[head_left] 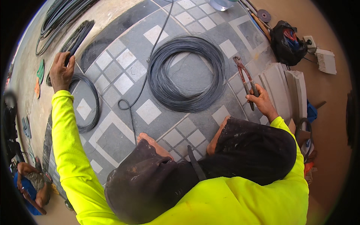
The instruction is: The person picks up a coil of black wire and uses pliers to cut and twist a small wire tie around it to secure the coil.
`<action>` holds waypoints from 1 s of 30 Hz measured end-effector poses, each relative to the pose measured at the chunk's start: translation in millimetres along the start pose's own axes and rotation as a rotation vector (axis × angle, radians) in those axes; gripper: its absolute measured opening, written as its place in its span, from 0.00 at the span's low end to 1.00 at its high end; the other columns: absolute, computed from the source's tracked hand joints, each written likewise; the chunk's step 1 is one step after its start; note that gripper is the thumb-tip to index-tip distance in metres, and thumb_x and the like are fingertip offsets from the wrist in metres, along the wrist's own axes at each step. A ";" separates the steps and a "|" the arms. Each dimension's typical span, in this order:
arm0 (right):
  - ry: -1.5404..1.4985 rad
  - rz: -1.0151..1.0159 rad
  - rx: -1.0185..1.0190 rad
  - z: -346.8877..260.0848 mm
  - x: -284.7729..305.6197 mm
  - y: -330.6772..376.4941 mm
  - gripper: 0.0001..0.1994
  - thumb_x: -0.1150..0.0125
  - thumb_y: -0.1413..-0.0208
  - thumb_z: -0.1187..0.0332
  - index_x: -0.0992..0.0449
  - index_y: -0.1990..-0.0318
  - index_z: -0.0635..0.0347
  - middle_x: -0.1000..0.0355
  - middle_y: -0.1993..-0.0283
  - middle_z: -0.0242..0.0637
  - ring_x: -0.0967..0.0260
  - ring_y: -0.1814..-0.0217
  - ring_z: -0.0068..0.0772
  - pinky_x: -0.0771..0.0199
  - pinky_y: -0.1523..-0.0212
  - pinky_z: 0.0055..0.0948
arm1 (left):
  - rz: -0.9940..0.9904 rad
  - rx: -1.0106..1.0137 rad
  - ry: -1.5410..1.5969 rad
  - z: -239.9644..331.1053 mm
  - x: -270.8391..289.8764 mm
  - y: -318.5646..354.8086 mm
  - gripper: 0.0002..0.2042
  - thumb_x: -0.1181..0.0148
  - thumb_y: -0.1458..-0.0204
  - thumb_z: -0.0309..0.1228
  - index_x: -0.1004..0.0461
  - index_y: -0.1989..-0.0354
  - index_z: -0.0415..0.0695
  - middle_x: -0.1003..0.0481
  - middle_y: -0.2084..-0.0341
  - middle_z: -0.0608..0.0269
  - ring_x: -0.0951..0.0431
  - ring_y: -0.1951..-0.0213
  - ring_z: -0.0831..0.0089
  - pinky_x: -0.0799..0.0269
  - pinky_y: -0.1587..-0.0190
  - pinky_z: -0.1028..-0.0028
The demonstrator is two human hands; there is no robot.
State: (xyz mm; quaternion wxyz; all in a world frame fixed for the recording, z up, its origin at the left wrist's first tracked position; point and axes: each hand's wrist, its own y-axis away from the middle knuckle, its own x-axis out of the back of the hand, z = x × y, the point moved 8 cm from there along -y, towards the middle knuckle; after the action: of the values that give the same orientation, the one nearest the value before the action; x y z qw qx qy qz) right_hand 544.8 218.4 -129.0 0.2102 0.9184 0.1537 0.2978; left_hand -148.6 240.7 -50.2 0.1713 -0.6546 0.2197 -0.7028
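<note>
My left hand (62,72) reaches out at the far left, its fingers bent round the near end of a bundle of dark wires (79,36). Exactly how many wires it grips is hidden. Just below that hand, a smaller coil of wire (98,101) lies partly behind my sleeve. My right hand (264,101) grips the handles of rusty red end-cutting pincers (243,75), jaws pointing away from me. Between my hands a big coil of thin dark wire (157,88) lies flat on the tiles. A black cable (147,71) runs along its left side and loops below.
Thick dark rods or cables (56,26) lie at the far left. A black bag (287,47), a white power socket (309,41) and pale slabs (275,84) line the right. A clear container (221,4) stands at the top. Another person's leg (43,193) shows lower left.
</note>
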 end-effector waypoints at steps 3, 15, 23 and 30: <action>0.059 0.285 -0.069 75.3 31.8 16.6 0.10 0.35 0.48 0.72 0.32 0.65 0.60 0.33 0.71 0.31 0.31 0.69 0.23 0.30 0.66 0.29 | -0.270 0.067 -0.060 -2.1 -54.0 56.2 0.12 0.37 0.46 0.34 0.27 0.57 0.44 0.26 0.63 0.57 0.21 0.63 0.55 0.25 0.61 0.63; 0.769 0.461 0.039 165.9 49.2 4.4 0.17 0.36 0.49 0.67 0.30 0.53 0.61 0.31 0.59 0.48 0.31 0.56 0.55 0.31 0.54 0.47 | -0.503 0.237 -0.026 55.6 -72.5 119.1 0.13 0.38 0.46 0.28 0.26 0.53 0.40 0.26 0.62 0.53 0.22 0.59 0.58 0.26 0.55 0.65; -0.018 0.342 0.121 61.8 -15.2 -37.4 0.11 0.38 0.42 0.65 0.23 0.61 0.65 0.25 0.66 0.42 0.28 0.67 0.32 0.29 0.63 0.29 | -1.037 0.019 0.749 340.4 -106.6 10.7 0.13 0.41 0.47 0.31 0.23 0.60 0.33 0.21 0.66 0.47 0.18 0.64 0.59 0.23 0.58 0.67; -0.002 0.074 0.217 26.8 -93.7 -62.7 0.15 0.41 0.42 0.65 0.24 0.53 0.67 0.23 0.61 0.49 0.24 0.61 0.48 0.26 0.60 0.41 | -0.970 0.510 0.500 455.8 -208.7 60.5 0.26 0.37 0.53 0.49 0.21 0.57 0.36 0.20 0.60 0.43 0.19 0.55 0.49 0.25 0.51 0.57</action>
State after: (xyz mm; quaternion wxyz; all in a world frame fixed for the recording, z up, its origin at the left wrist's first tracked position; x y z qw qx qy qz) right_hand 478.7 226.6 -223.9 0.0987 0.9412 0.1507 0.2860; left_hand 319.9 261.4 -237.6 -0.0742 -0.4332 -0.2456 -0.8640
